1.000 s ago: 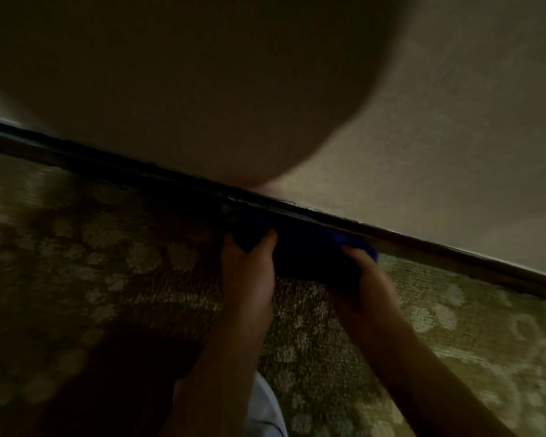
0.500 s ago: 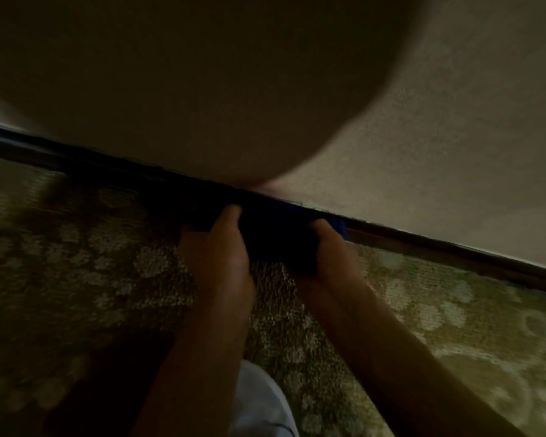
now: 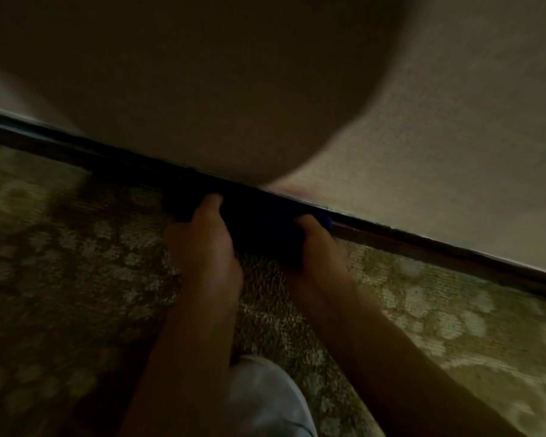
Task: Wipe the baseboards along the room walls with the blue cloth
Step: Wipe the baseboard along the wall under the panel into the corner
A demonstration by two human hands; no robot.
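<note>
Dim room: pale textured wall (image 3: 454,137) above a patterned carpet (image 3: 76,263). Dark baseboard (image 3: 438,247) runs between them. Left hand (image 3: 207,244) and right hand (image 3: 320,250) grip the blue cloth (image 3: 262,228), apparently pressed against the baseboard.

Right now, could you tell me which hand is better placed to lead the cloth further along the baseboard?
Probably the left hand: it grips the cloth nearest the long shadowed baseboard stretch.
</note>
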